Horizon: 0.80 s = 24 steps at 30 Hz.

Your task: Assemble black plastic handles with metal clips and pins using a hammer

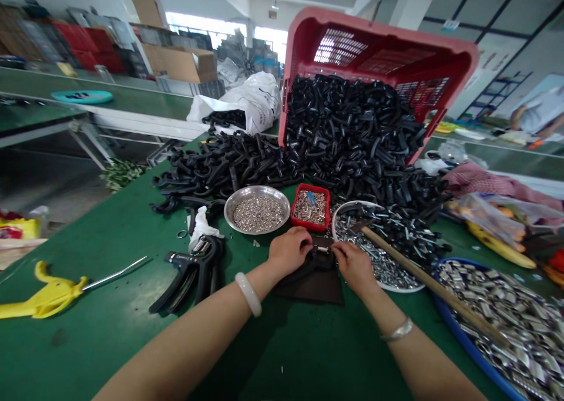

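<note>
While left hand (288,251) and right hand (356,266) pinch a spring (323,249), bare table (308,348) separates forearms (211,336).

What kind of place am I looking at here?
Probably a small factory or assembly workshop: a big red plastic crate spills black parts onto a green work table, beside a round metal bowl of tiny metal pieces.

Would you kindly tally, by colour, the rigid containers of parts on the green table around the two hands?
Red: 2 (large plastic crate, small square tray)
Silver: 1 (round metal bowl)
White: 1 (round basin)
Blue: 1 (wide round basin)
Total: 5
</note>
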Tool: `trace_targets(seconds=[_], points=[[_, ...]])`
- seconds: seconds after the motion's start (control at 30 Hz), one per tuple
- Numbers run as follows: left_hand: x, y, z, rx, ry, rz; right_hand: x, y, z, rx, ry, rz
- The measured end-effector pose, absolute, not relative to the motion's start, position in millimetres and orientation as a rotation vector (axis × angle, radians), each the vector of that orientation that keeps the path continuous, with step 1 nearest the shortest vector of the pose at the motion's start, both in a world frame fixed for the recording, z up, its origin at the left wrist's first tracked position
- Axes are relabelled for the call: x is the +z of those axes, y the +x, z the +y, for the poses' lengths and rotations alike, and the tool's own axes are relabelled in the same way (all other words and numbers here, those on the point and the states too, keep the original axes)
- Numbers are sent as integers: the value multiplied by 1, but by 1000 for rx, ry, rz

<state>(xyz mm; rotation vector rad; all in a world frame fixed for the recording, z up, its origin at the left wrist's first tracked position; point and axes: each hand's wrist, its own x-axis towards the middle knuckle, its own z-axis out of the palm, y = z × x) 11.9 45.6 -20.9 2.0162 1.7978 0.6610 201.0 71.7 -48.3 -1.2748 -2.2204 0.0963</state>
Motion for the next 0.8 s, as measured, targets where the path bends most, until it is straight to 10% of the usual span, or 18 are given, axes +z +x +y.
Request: trace_targets(seconds=[0.53, 0.8], points=[[-26, 12, 45, 714, 2041, 1810, -48, 197, 68, -217, -1305, -2502], [-23, 11, 49, 830, 1941, 1732, -32, 206, 78, 248, -1100, -2443]])
